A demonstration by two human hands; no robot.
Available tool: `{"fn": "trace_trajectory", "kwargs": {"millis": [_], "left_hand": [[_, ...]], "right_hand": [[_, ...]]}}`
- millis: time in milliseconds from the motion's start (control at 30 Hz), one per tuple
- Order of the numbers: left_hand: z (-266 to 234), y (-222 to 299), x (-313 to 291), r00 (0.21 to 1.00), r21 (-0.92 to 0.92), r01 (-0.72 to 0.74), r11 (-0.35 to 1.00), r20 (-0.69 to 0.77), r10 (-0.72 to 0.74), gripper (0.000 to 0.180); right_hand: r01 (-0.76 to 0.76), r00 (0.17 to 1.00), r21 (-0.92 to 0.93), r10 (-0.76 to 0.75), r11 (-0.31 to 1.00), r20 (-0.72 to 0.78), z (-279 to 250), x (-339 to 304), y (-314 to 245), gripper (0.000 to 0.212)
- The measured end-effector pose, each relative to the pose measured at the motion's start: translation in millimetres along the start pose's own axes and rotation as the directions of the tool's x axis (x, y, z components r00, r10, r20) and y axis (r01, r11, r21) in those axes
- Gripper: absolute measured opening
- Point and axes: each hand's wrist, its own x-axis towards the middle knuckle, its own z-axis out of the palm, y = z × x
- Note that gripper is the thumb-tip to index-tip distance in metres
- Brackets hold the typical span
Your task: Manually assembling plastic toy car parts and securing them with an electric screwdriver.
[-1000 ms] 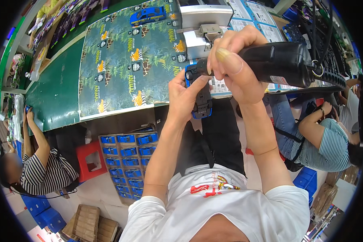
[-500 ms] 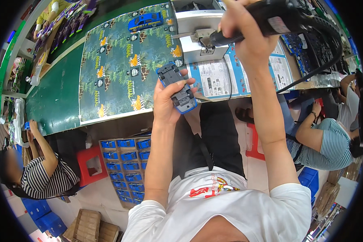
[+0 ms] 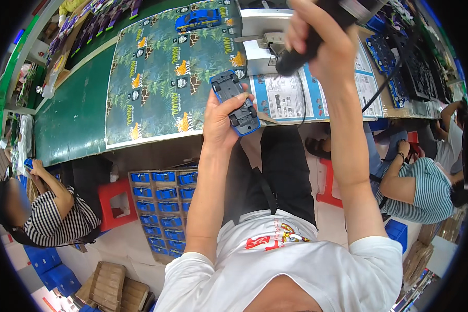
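1 blk tool (image 3: 302, 57) in R hand (image 3: 337, 48), now apart from blue toy car (image 3: 230, 89)

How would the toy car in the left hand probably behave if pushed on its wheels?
The toy car will likely roll, because its underside shows wheels. It seems stiff, as it looks straight in the left hand.
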Motion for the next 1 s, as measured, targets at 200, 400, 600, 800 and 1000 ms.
{"fn": "trace_trajectory", "kwargs": {"millis": [200,400,600,800,1000], "left_hand": [[2,4,0,1.0,0.055,0.009,0.998,-0.01,-0.008,0.04],[6,0,2,1.0,0.04,0.002,0.999,-0.009,-0.002,0.038],[-2,-1,7,0.995,-0.053,0.081,0.995,0.055,-0.078,0.038],[10,1,6,0.994,-0.015,0.077,0.997,-0.075,-0.078,0.031],[17,3,6,0.986,-0.002,0.089,0.996,-0.143,-0.089,0.03]], "right_hand": [[0.009,0.959,0.205,-0.066,0.979,0.275,-8,-52,-8,0.017],[-0.014,0.954,0.055,-0.003,0.998,0.299,0,-64,0,0.014],[-0.058,0.977,0.101,0.036,0.993,0.212,13,-71,15,0.018],[0.007,0.948,0.011,-0.01,1.0,0.318,14,-73,26,0.022],[-0.006,0.949,0.013,0.001,1.0,0.317,17,-75,26,0.027]]}}
